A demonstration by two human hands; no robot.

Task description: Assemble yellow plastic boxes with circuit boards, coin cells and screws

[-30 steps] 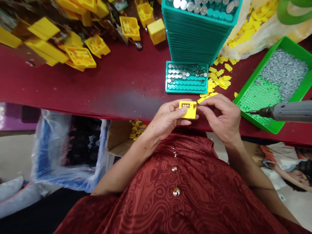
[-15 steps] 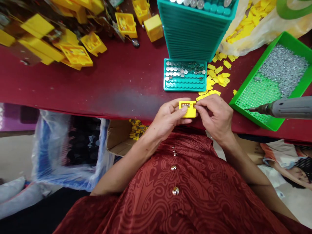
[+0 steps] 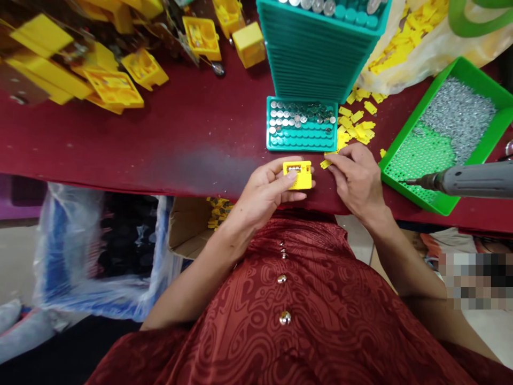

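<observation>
My left hand (image 3: 258,195) is closed around a small yellow plastic case (image 3: 303,182), thumb on its face. Silvery button cells (image 3: 294,169) lie in a row in the case's open slot. To the right, my right hand (image 3: 359,179) has thumb and forefinger pinched on a small yellow battery cover (image 3: 326,164), at the near end of a loose heap of yellow covers (image 3: 355,128). Just beyond my hands is a teal tray (image 3: 302,141) with rows of button cells, some of its pockets bare.
A tall stack of teal trays (image 3: 316,59) rises behind. On the right, a power screwdriver (image 3: 476,179) points across a green basket (image 3: 425,195) of small screws. Yellow cases with wires (image 3: 114,88) crowd the far left. Below the edge stand a cardboard box (image 3: 188,224) and a plastic-lined blue crate (image 3: 54,267).
My right hand has left the case's right edge and moved to the loose covers, where it pinches one. The case in my left hand has shifted slightly left in view.
</observation>
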